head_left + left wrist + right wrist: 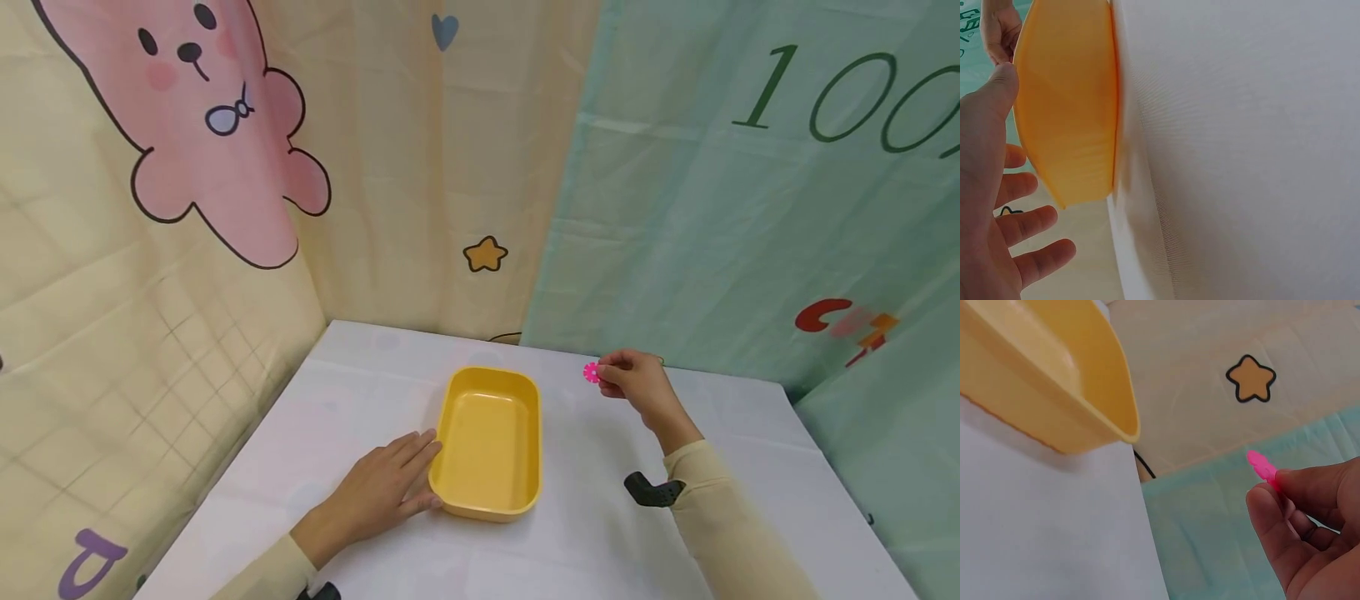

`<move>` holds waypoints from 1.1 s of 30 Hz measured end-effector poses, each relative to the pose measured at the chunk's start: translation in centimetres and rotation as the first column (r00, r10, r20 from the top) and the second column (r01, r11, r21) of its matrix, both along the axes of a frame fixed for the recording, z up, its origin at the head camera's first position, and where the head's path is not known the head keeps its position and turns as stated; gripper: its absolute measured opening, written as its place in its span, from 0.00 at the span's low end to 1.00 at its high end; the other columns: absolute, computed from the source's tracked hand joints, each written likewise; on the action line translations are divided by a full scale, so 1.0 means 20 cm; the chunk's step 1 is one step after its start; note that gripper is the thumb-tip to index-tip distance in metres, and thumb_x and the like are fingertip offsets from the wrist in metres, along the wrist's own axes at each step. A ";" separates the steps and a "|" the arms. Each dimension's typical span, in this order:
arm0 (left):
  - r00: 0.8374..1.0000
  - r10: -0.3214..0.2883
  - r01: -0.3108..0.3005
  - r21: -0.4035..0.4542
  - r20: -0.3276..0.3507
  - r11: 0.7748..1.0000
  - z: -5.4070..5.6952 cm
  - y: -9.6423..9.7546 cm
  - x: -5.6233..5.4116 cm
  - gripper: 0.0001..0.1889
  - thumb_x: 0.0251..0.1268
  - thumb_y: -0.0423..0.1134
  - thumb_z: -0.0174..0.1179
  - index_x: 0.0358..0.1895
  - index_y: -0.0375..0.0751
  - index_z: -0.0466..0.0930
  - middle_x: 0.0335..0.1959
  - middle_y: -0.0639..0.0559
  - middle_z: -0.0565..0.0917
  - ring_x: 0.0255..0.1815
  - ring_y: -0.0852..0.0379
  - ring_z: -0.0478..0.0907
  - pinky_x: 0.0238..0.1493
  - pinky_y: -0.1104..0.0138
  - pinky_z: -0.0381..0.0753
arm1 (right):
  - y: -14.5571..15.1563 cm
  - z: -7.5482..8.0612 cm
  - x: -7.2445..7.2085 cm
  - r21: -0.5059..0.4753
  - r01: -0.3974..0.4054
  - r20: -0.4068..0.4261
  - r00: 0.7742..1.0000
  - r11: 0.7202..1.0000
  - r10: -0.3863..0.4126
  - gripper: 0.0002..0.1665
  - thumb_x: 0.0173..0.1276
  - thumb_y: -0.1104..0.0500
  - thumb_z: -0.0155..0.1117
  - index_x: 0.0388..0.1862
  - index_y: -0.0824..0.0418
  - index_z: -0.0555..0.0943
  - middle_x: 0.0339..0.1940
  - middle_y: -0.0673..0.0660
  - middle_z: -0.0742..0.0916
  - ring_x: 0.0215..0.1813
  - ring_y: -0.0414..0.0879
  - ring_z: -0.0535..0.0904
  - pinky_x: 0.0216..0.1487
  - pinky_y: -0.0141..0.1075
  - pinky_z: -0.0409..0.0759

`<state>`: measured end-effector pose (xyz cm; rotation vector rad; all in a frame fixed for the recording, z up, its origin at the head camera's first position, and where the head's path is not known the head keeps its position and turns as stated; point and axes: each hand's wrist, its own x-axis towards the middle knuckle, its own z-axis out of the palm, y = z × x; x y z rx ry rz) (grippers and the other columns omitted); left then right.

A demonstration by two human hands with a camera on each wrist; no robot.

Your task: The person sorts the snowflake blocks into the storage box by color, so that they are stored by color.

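Note:
A yellow rectangular tray (486, 512) with rounded corners stands on the white table, nothing inside it. My left hand (378, 487) lies at its left side, fingers extended and touching the rim. In the left wrist view, that hand's thumb (999, 90) rests at the rim while the other fingers are spread loosely. Right of the tray's far end, my right hand (633, 383) is raised and pinches a small bright pink notched disc (592, 372) between thumb and forefinger. Seen edge-on in the right wrist view, the pink disc (1262, 467) juts out past the fingertips.
The white table (600, 550) ends at hanging curtains, one cream with a bear and a star (485, 253), one green (720, 233). A black strap-like device (654, 490) sits on the right wrist.

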<state>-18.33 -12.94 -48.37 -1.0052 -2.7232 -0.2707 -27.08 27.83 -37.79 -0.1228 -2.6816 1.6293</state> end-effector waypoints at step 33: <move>1.000 -0.008 0.008 0.002 -0.004 1.000 0.00 -0.02 0.00 0.41 0.72 0.71 0.46 0.75 0.43 0.70 0.75 0.49 0.71 0.73 0.46 0.71 0.60 0.49 0.80 | -0.74 -0.23 -0.26 -0.066 -0.072 0.140 0.987 0.995 0.081 0.04 0.69 0.69 0.68 0.40 0.71 0.84 0.36 0.63 0.86 0.28 0.45 0.86 0.36 0.33 0.87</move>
